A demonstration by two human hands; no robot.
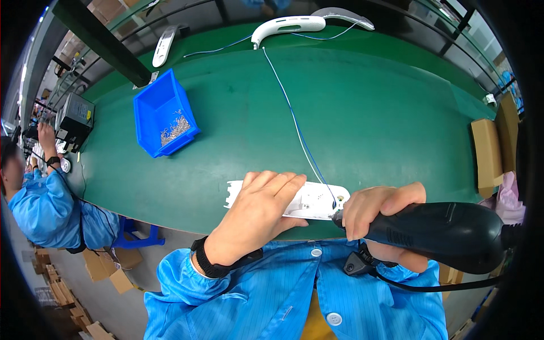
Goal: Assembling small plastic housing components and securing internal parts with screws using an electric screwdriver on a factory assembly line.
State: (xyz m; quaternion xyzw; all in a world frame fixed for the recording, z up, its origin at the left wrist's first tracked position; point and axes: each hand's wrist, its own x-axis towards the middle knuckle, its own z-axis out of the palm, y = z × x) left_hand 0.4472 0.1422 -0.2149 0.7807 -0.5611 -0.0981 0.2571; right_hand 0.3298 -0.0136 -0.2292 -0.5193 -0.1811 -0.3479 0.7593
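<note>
The left hand (260, 212) presses flat on the white plastic housing (309, 201) at the green worktop's (368, 113) near edge, steadying it. The right hand (377, 212) grips a black electric screwdriver (447, 235), tip at the housing's right end. A blue bin (148, 110) of screws sits within reach.

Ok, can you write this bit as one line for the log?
left hand: flat on white plastic part | right hand: gripping black electric screwdriver, tip at part's right end | blue bin: small screws inside | surface: green mat
</note>
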